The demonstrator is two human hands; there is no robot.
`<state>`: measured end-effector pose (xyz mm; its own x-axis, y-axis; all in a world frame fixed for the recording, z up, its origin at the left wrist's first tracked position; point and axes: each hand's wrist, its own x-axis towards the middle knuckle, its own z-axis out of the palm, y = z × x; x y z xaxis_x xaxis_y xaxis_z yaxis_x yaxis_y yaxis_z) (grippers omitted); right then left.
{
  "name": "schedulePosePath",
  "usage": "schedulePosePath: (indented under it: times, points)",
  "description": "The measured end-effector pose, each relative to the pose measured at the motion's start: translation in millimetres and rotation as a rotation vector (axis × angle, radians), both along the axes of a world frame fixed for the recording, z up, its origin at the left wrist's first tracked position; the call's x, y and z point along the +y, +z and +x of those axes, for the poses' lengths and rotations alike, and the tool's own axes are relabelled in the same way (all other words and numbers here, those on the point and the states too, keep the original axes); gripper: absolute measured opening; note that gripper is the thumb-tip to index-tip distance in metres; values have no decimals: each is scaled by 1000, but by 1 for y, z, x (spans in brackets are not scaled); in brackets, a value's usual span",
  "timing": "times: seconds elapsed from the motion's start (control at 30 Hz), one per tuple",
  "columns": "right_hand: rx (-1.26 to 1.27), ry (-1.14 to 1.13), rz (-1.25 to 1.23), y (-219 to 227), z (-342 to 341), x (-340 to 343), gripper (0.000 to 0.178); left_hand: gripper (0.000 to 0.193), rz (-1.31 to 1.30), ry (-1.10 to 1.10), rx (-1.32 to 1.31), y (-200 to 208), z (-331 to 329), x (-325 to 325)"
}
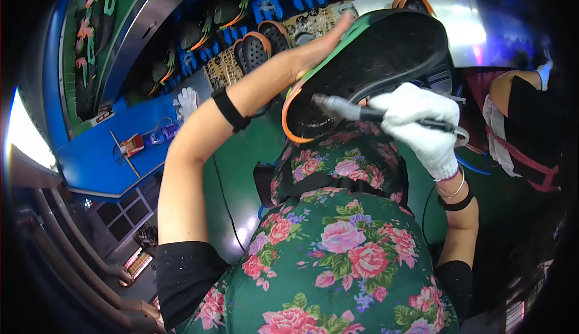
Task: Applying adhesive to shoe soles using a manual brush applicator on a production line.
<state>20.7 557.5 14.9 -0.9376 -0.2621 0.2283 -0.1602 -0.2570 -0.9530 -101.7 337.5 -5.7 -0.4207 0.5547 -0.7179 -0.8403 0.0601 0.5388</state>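
My bare left hand [325, 43] grips a large black clog [386, 47] with green and orange edging, its fingers mostly hidden behind it. The clog is tilted, so its broad black face is turned towards me. In a white knitted glove, my right hand [422, 117] is closed round a dark pen-shaped tool [369, 113] with a pale front end. The tool's tip points left and lies over the clog's lower part, close to the orange edge. Whether the tip touches the surface I cannot tell. A cord loops out behind the gloved hand.
Grey and orange perforated clogs [256, 50] stand on the line behind, amid blue holders [265, 8]. A blue side table [99, 159] carries a plastic bottle [164, 132], a white glove [187, 101] and a small red item. Another person's arm [503, 93] is at the right.
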Motion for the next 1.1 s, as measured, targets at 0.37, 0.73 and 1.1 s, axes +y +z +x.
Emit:
schedulePosePath:
  times: [0.37,0.73,1.1]
  points:
    - [8,-305,230,12,-22,23,21,50,496,481,-243,-43,63,3]
    - [466,-451,561,38,9,30,32,75,552,617,-248,15,74,12]
    - [386,-493,611,81,14,36,27,123,802,363,-106,19,82,73]
